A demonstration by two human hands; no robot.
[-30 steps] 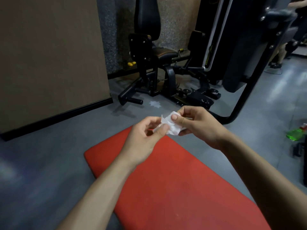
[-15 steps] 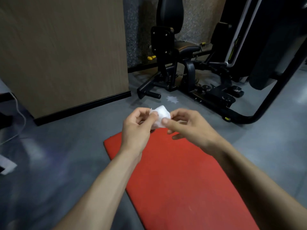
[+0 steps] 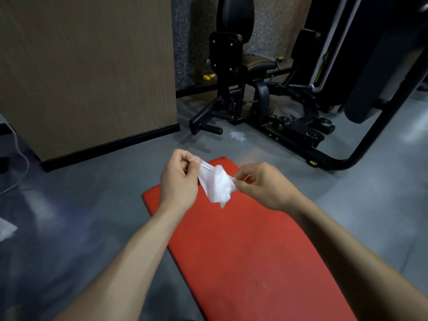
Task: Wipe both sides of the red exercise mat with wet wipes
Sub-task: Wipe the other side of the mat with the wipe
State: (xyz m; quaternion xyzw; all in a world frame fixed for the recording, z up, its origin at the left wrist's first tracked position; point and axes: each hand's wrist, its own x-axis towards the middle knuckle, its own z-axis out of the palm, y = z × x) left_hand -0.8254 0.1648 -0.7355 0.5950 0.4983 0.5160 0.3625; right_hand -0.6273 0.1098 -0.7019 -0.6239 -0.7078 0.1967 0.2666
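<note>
Frame ctr: left hand (image 3: 179, 181) & right hand (image 3: 264, 185) each pinch a wet wipe (image 3: 216, 185) edge. Limp, light, prob. damp; hold by corners above red mat (image 3: 243, 251).

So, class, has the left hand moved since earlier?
Yes. The left hand drew leftwards from the right hand, baring the far corner of the red mat and stretching the wipe.

A black weight machine (image 3: 273, 89) stood on the grey floor (image 3: 69, 205) beyond — a wood-grain panel (image 3: 88, 70) rose at left; a white cable (image 3: 19, 163) trailed near it; white paper (image 3: 5, 229) lay at the left edge.
</note>
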